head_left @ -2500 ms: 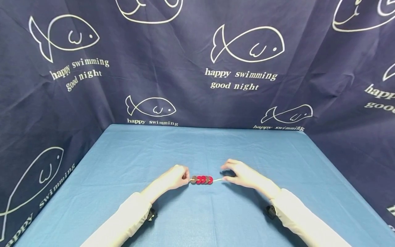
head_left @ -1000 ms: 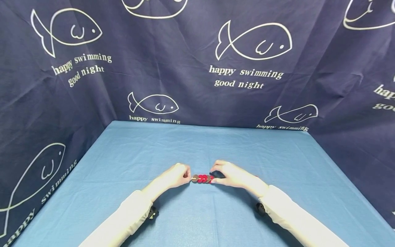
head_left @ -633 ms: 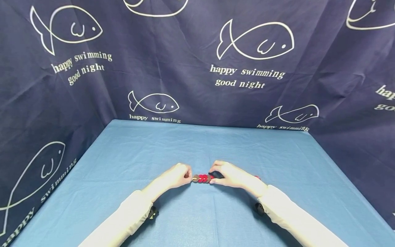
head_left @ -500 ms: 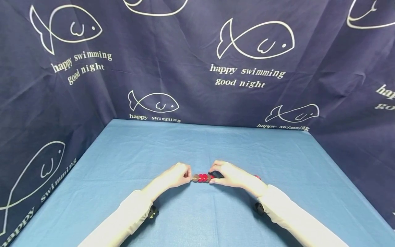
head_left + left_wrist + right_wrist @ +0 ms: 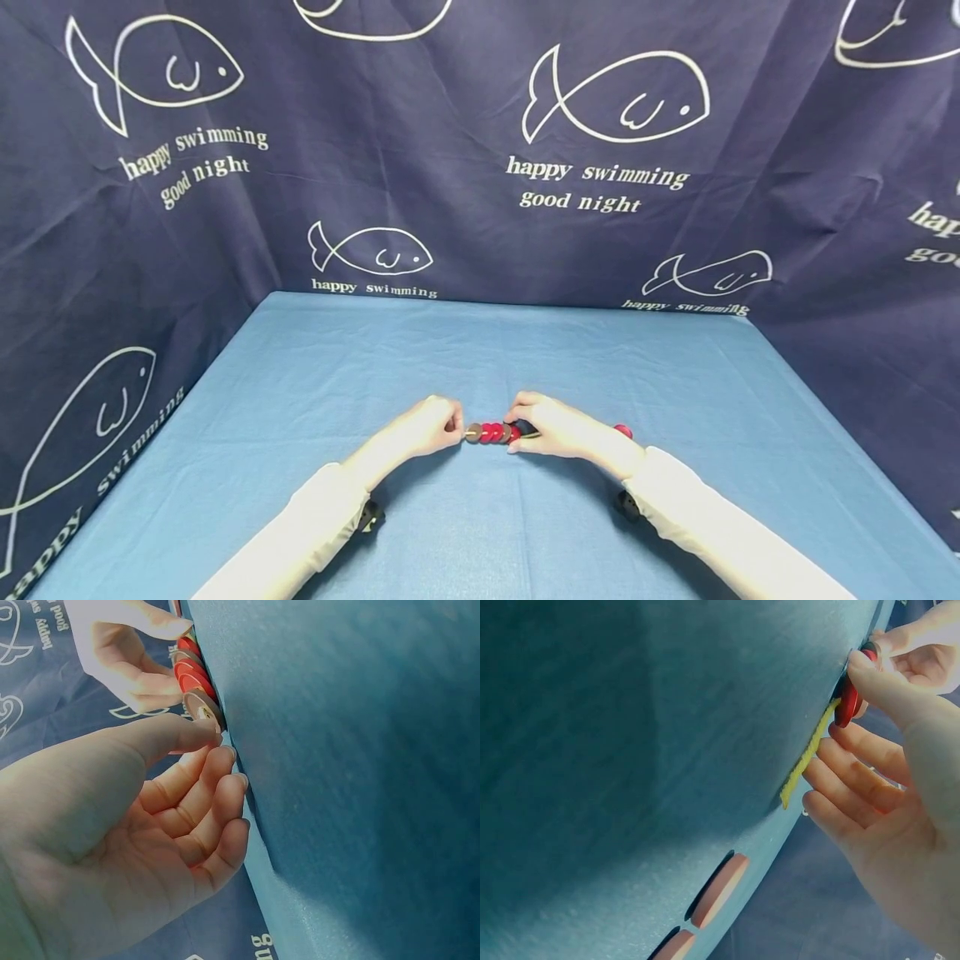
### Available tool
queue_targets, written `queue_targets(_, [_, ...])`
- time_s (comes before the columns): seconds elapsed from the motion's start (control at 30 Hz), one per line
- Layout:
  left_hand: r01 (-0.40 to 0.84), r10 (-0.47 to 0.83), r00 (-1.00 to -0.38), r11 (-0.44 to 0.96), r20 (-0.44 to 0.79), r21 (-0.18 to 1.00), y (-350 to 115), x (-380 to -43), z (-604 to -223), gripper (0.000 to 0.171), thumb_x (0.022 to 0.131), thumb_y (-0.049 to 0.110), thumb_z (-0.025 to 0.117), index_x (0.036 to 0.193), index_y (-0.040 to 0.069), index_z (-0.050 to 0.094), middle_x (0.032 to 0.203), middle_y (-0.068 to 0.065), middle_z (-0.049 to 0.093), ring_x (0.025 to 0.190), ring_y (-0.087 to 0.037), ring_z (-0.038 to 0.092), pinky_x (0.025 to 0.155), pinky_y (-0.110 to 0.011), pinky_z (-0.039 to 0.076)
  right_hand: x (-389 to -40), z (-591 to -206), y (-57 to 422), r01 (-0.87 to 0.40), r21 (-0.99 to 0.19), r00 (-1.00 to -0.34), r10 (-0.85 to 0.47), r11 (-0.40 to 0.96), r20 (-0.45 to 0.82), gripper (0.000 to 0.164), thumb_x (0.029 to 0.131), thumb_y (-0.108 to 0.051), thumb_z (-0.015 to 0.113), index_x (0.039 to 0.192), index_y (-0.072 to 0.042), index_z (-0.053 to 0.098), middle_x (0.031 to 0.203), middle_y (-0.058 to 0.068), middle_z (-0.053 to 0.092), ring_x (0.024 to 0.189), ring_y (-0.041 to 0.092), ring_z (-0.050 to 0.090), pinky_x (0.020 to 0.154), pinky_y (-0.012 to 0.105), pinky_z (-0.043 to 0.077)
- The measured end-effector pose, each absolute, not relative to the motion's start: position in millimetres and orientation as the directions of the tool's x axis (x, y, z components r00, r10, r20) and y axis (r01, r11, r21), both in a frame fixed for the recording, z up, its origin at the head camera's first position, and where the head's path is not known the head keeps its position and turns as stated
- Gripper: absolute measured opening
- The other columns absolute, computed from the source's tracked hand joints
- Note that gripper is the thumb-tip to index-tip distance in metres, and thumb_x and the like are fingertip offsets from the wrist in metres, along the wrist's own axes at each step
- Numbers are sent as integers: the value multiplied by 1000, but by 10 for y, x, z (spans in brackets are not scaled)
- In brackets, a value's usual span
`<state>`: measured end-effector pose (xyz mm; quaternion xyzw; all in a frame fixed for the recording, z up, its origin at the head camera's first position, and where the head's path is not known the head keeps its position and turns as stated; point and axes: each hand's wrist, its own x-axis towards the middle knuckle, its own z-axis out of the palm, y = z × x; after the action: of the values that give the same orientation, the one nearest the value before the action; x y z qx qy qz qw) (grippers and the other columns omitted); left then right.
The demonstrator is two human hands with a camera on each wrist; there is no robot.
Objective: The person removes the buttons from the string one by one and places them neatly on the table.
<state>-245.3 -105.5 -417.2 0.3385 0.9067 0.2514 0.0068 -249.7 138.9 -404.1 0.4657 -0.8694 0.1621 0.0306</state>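
Note:
Several flat red and brown discs (image 5: 491, 432) overlap in a row, threaded on a yellow cord (image 5: 810, 754) just above the blue cloth. My left hand (image 5: 437, 426) pinches the cord beside the brown disc (image 5: 199, 706) at the row's left end; its other fingers curl loosely in the left wrist view. At the opposite end, the thumb and forefinger of my right hand (image 5: 558, 425) hold the edges of a red disc (image 5: 847, 705). The cord's free end sticks out past that disc, beneath the right palm. My right fingers partly hide the end of the row.
A loose red disc (image 5: 623, 431) lies behind the right forearm. In the right wrist view, two loose discs are on the cloth, one a pinkish disc (image 5: 720, 891). The blue-covered table (image 5: 480, 517) meets a dark blue fish-printed curtain (image 5: 480, 167).
My right hand has come leftward from the cord's free end onto the red disc at the row's right end. The left hand stays at the cord. A loose red disc has come into view.

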Motion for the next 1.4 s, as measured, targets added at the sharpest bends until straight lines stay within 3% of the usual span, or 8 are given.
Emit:
queue_targets(0.63, [594,609,-780,652,142,472,-1019,-2432,-4190,12,82,5,62,72,9,59,63,3,54,55,-5,42,53,-20,38,-2493,-4098,1400,-799,-297,-590,-777,522,222,21,77,-23,76,88,-8,68,84,2,55,79,16,53,74,27,45])
queue_targets(1.1, [578,599,-790,660,127,481,-1052,-2438,-4177,12,82,4,62,71,8,59,63,3,53,55,-6,42,52,-20,37,-2489,-4067,1359,-820,-243,-567,-793,519,221,23,79,-15,72,101,-6,68,87,2,59,81,13,52,75,27,46])
queue_targets(1.4, [583,603,-787,654,133,483,-1062,-2431,-4155,11,82,4,62,71,8,60,63,2,54,56,-6,42,53,-19,37,-2499,-4066,1361,-824,-273,-557,-796,496,236,18,78,-11,72,96,-7,68,86,3,59,77,15,54,72,24,46])
